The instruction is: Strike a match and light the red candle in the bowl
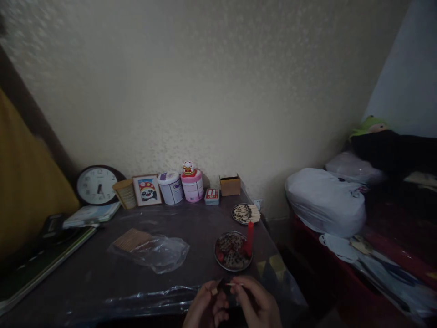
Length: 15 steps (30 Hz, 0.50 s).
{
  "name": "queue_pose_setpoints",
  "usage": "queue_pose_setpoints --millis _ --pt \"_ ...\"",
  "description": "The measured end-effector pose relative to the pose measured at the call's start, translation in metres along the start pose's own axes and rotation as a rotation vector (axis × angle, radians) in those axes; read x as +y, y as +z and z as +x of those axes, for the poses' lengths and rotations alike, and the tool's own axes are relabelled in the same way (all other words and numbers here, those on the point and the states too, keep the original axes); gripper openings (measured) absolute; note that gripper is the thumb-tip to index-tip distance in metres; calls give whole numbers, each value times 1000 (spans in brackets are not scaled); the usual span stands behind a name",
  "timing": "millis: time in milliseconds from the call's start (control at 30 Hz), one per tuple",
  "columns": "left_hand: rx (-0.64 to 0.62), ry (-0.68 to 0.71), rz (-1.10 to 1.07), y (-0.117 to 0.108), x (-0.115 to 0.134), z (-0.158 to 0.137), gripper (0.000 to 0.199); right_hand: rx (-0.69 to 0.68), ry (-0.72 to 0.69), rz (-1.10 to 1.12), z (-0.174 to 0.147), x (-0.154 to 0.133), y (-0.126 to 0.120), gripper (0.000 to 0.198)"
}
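Observation:
At the near edge of the table, my left hand (207,304) is closed on a small flat piece (215,290), tan with a dark side. Its exact kind is hard to make out in the dim light. My right hand (257,300) pinches a matchstick (235,284) that points left, its tip close to the dark side of the piece. Just beyond the hands, a red candle (250,239) stands upright at the right side of a round metal plate (215,256) scattered with dark bits. Behind it, a smaller dish (233,218) is heaped with pale matchsticks (251,213).
A clear plastic bag (167,253) with brown sticks (132,239) lies left of centre. Along the wall stand a clock (97,186), a picture frame (147,190), two tins (193,187) and a cardboard box (230,186). White bags (324,200) sit to the right.

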State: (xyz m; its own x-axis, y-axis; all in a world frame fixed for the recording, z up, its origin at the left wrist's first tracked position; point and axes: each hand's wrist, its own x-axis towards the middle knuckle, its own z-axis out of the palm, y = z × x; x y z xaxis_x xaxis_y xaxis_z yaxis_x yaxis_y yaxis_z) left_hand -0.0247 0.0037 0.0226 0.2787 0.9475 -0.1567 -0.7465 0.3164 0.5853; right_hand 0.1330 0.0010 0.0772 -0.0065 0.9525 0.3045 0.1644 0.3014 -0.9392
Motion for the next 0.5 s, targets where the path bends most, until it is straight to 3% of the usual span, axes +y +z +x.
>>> queue_pose_setpoints --millis 200,500 --pt "5 55 70 10 -6 -5 42 95 -31 35 -4 0 7 25" --pt "51 113 202 15 -5 -8 41 117 -85 -8 -4 -2 6 21"
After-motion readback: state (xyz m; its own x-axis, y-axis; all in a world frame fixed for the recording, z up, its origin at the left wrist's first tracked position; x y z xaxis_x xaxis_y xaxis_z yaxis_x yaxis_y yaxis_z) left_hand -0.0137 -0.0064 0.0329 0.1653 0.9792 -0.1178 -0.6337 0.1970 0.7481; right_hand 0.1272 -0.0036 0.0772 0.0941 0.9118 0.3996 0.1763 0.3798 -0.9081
